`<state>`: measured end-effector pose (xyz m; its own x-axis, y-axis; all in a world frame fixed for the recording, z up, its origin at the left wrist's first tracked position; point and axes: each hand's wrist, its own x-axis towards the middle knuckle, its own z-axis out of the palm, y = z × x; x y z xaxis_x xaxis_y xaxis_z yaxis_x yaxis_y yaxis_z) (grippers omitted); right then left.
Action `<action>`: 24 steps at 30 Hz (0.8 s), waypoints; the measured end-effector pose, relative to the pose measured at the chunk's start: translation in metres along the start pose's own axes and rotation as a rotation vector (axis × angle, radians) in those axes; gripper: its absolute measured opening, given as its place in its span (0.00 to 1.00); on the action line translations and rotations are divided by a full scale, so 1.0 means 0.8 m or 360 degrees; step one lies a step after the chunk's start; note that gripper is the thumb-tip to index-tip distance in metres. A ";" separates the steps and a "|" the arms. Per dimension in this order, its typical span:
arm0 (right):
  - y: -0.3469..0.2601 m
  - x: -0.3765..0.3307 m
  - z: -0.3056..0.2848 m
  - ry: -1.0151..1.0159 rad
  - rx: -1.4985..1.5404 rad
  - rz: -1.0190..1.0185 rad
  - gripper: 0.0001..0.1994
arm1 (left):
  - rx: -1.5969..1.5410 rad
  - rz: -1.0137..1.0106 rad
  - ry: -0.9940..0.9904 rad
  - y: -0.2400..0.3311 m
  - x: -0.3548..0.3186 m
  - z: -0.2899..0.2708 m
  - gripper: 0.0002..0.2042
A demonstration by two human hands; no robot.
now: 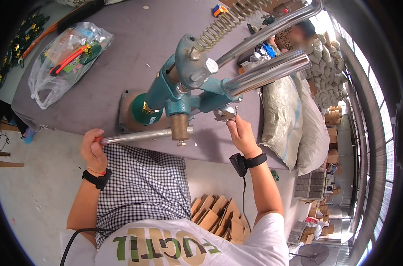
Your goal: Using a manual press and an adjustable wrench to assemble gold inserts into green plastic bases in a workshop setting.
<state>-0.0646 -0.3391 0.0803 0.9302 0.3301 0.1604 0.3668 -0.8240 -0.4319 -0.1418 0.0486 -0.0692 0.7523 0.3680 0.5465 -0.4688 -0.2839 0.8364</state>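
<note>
A green hand press (pixel 166 95) with a coil spring (pixel 223 24) stands at the table's near edge. From its brass-coloured sleeve (pixel 180 127), a bare metal rod (pixel 141 134) runs to the left. My left hand (pixel 94 150) is closed on the rod's red end. My right hand (pixel 243 135) pinches a shiny, notched metal piece (pixel 225 114) beside the press; its exact kind is unclear. A dark green disc with a gold centre (pixel 147 110) sits at the press's base, partly behind the frame.
A clear plastic bag (pixel 70 62) with a red cutter (pixel 70 58) lies at left. Full woven sacks (pixel 283 119) stand at right, beside the press's thick steel bars (pixel 270 73). Another person (pixel 302 33) is at the far right. Flattened cardboard (pixel 221 217) stands below the table.
</note>
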 end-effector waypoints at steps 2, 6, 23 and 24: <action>0.001 -0.002 0.001 0.0043 -0.0045 -0.0035 0.12 | -0.0002 0.0011 -0.0013 0.001 -0.001 -0.002 0.18; 0.002 -0.007 -0.001 0.0087 -0.0039 -0.0002 0.12 | 0.0034 0.0012 -0.0100 0.002 0.000 -0.002 0.20; 0.009 -0.006 0.004 0.0125 -0.0087 -0.0050 0.10 | 0.0143 0.0253 -0.0044 -0.006 0.006 -0.006 0.20; 0.004 -0.005 0.003 0.0067 -0.0071 -0.0060 0.10 | 0.0150 0.0264 -0.0067 -0.006 0.006 -0.007 0.20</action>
<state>-0.0672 -0.3425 0.0762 0.9149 0.3426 0.2133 0.4010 -0.8312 -0.3851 -0.1389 0.0568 -0.0701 0.6879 0.2722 0.6728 -0.5443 -0.4197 0.7263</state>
